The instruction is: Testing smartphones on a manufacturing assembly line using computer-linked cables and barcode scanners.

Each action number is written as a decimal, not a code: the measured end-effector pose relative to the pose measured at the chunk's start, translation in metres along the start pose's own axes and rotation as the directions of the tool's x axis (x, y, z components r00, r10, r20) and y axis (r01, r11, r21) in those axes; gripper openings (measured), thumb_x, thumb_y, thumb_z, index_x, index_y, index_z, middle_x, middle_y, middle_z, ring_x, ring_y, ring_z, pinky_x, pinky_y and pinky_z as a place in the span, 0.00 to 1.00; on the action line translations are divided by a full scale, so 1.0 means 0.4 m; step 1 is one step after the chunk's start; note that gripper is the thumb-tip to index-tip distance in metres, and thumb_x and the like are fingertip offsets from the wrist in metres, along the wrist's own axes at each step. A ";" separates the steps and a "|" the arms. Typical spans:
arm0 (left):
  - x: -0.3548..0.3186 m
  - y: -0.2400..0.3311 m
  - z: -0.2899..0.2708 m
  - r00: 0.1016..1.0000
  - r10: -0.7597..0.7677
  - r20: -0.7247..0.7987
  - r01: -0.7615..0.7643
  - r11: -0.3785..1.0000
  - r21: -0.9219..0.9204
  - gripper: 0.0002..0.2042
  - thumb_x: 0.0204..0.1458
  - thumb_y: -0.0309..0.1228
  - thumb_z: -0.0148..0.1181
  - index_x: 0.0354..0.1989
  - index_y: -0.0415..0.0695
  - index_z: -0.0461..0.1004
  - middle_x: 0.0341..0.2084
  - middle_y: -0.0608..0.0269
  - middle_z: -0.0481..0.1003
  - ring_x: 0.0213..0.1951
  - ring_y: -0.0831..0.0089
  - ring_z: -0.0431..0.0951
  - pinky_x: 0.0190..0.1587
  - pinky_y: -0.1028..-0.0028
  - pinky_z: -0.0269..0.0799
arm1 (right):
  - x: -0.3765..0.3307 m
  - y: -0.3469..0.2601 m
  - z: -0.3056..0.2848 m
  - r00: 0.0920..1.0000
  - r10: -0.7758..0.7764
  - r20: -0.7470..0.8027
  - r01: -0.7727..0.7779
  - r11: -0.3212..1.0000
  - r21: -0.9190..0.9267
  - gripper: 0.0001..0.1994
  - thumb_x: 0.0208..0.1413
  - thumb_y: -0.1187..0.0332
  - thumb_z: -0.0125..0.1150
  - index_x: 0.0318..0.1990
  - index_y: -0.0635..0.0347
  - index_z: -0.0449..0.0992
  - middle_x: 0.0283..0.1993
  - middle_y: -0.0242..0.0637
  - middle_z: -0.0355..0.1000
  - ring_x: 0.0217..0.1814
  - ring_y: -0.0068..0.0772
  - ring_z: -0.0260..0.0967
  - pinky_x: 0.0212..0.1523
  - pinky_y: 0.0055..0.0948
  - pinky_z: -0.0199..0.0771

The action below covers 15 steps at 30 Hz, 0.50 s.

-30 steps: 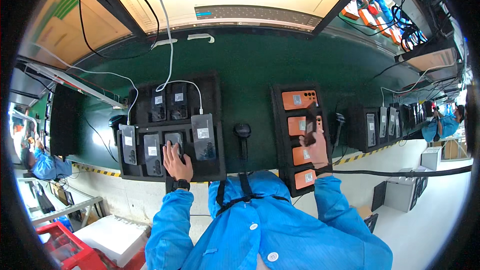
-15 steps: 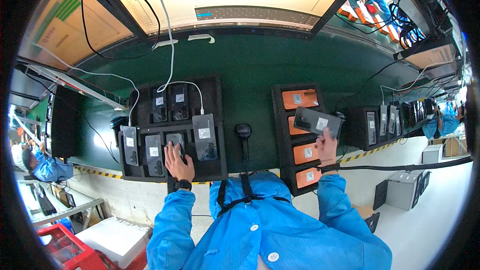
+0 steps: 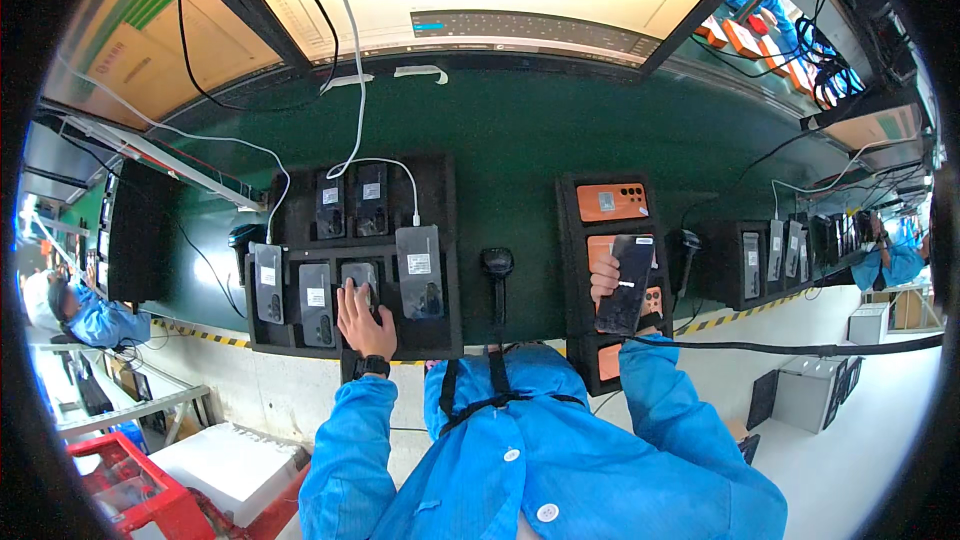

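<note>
Flipped over, a dark phone point(image 3: 628, 298) sits gripped in the right hand point(image 3: 604, 278). Half-open, the left hand point(image 3: 368, 327) covers another phone point(image 3: 364, 270).

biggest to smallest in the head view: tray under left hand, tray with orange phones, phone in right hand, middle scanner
Left-hand tray
Orange-phone tray
Right-hand phone, though nearness may enlarge it
Middle scanner
</note>
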<state>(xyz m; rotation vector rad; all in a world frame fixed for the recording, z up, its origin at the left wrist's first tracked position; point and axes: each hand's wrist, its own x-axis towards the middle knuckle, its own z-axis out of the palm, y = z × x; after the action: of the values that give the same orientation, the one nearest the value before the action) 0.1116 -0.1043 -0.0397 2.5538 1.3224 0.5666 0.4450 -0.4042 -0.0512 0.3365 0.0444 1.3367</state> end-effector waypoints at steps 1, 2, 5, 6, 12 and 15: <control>0.000 0.001 0.000 1.000 0.002 0.005 -0.002 1.000 -0.003 0.25 0.44 0.28 0.57 0.55 0.47 0.67 0.64 0.56 0.59 0.67 0.51 0.54 0.64 0.54 0.50 | 0.001 0.019 0.032 0.994 -0.019 -0.104 0.019 1.000 0.000 0.10 0.62 0.60 0.49 0.33 0.54 0.62 0.27 0.26 0.54 0.28 0.23 0.54 0.33 0.25 0.58; 0.000 0.002 -0.002 1.000 0.001 0.006 -0.001 1.000 -0.003 0.25 0.44 0.28 0.57 0.55 0.47 0.67 0.64 0.56 0.59 0.67 0.51 0.54 0.64 0.54 0.50 | -0.001 0.013 0.032 0.994 -0.019 -0.105 0.020 1.000 0.001 0.10 0.62 0.60 0.49 0.33 0.54 0.62 0.27 0.26 0.54 0.28 0.23 0.54 0.33 0.25 0.58; 0.007 0.014 0.000 0.999 -0.002 0.038 0.001 1.000 0.026 0.25 0.46 0.28 0.56 0.57 0.47 0.66 0.65 0.56 0.59 0.67 0.52 0.54 0.63 0.54 0.52 | -0.033 -0.050 0.025 0.959 -0.006 -0.284 -0.051 0.980 -0.192 0.13 0.64 0.56 0.46 0.34 0.55 0.65 0.30 0.27 0.60 0.30 0.23 0.59 0.36 0.25 0.61; 0.007 0.013 0.002 1.000 0.001 0.030 -0.001 1.000 0.026 0.25 0.46 0.28 0.56 0.56 0.47 0.66 0.65 0.56 0.59 0.67 0.52 0.54 0.63 0.54 0.52 | -0.048 -0.082 0.004 0.959 -0.009 -0.282 -0.048 0.980 -0.193 0.13 0.64 0.56 0.46 0.34 0.55 0.65 0.30 0.27 0.60 0.30 0.23 0.59 0.36 0.25 0.61; 0.016 0.011 -0.008 1.000 -0.008 0.021 0.007 1.000 0.030 0.24 0.46 0.28 0.57 0.55 0.46 0.67 0.64 0.55 0.59 0.66 0.51 0.55 0.63 0.54 0.52 | -0.024 -0.131 -0.037 0.375 -0.920 0.112 -0.666 -0.352 -0.658 0.24 0.67 0.51 0.39 0.38 0.67 0.72 0.29 0.39 0.68 0.32 0.36 0.67 0.33 0.39 0.64; 0.013 0.001 -0.026 1.000 -0.017 0.013 0.016 1.000 0.015 0.24 0.43 0.30 0.56 0.53 0.45 0.69 0.63 0.54 0.60 0.66 0.50 0.55 0.64 0.54 0.51 | -0.012 -0.159 -0.100 0.466 -0.874 0.136 -0.759 -0.474 -0.446 0.23 0.68 0.54 0.38 0.42 0.68 0.71 0.36 0.49 0.69 0.39 0.48 0.67 0.41 0.42 0.65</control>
<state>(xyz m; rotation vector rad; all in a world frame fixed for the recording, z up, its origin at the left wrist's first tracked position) 0.1102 -0.0999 -0.0290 2.5518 1.3473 0.5381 0.4950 -0.4125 -0.1069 -2.3935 -0.2913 0.1507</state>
